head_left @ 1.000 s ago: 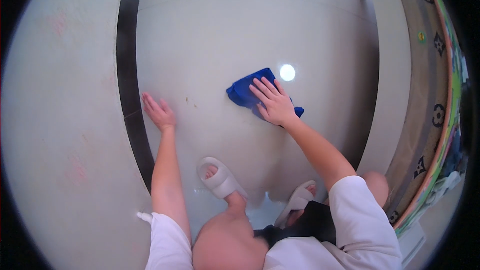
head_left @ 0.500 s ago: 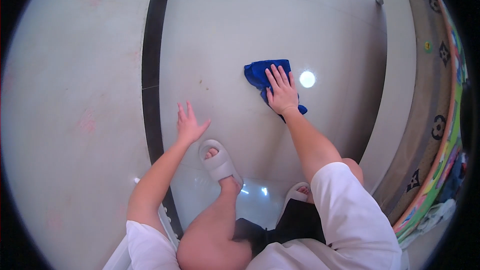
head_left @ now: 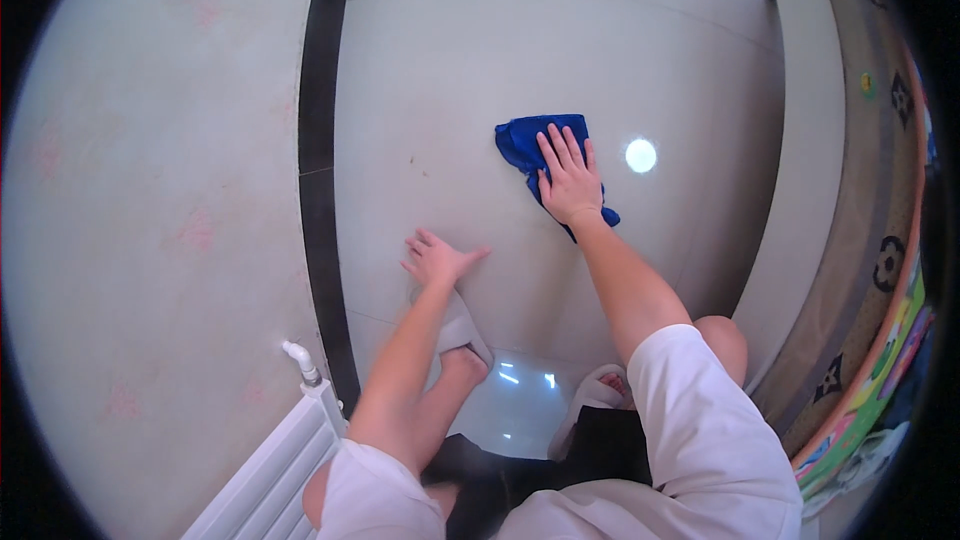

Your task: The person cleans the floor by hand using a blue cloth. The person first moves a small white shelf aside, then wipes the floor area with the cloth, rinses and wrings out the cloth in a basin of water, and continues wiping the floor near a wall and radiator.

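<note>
My right hand (head_left: pixel 572 180) lies flat on a blue cloth (head_left: pixel 515 147), its fingers stretched out and pressing it to the shiny pale tile floor (head_left: pixel 640 60). The cloth is crumpled, with edges showing past the fingers and beside the wrist. My left hand (head_left: pixel 437 258) is held over the front of my left slipper (head_left: pixel 464 330), empty, with fingers spread and thumb pointing right. Whether it touches the floor I cannot tell. Small specks (head_left: pixel 418 166) lie on the tiles between the hands and the wall.
A pale wall (head_left: pixel 170 180) with a dark skirting strip (head_left: pixel 317 140) runs along the left. A white radiator (head_left: pixel 270 475) and its pipe elbow (head_left: pixel 302 360) stand at lower left. On the right is a pale frame (head_left: pixel 815 140) beside a brown patterned covering (head_left: pixel 880 170). My right slipper (head_left: pixel 580 405) is near my knee.
My left hand has moved right and nearer to me, now over the slipper. The right hand stays on the cloth with hardly any shift. The view has turned slightly, showing more radiator.
</note>
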{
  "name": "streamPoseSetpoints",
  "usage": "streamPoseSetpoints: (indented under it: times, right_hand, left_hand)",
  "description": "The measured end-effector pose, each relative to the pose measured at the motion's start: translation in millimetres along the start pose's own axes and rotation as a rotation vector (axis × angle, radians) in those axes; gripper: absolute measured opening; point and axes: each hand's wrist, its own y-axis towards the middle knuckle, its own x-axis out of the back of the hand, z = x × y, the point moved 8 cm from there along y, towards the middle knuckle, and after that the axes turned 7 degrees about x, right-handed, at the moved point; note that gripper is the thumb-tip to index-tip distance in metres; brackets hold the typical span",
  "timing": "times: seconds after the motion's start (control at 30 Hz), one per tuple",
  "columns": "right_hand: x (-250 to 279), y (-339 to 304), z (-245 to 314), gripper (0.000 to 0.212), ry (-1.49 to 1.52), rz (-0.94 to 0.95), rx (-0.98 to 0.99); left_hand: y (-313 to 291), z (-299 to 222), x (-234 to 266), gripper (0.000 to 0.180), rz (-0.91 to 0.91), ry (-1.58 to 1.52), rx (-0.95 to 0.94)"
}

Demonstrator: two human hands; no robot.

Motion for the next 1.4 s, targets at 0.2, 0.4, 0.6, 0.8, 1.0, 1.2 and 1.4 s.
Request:
streamPoseSetpoints:
  times: [0.2, 0.4, 0.6, 0.8, 1.0, 1.2, 1.4]
  right_hand:
    - [2, -2, -5, 0.064, -0.007, -0.015, -0.011]
    - [-2, -4, -1, 0.064, 0.035, -0.03, 0.013]
    - [-8, 4, -9, 0.064, 0.009, -0.067, -0.013]
    - [-14, -1, -2, 0.063, 0.0, -0.088, 0.007]
    - [-11, -5, -4, 0.063, -0.034, -0.117, -0.002]
    - [-5, -8, 1, 0.061, -0.087, -0.17, 0.005]
    - [-4, -11, 2, 0.058, -0.102, -0.248, 0.032]
  left_hand:
    - [-8, -4, -3, 0.147, -0.251, -0.03, -0.096]
    - [-5, 0, -4, 0.149, -0.267, -0.024, -0.079]
    - [-2, 12, -20, 0.148, -0.247, -0.027, -0.056]
    - [-2, 21, -30, 0.148, -0.242, -0.03, -0.025]
    - [-6, 21, -30, 0.148, -0.249, -0.05, -0.067]
    - [-8, 24, -27, 0.146, -0.26, -0.047, -0.085]
    - [-13, 31, -27, 0.142, -0.286, -0.097, -0.12]
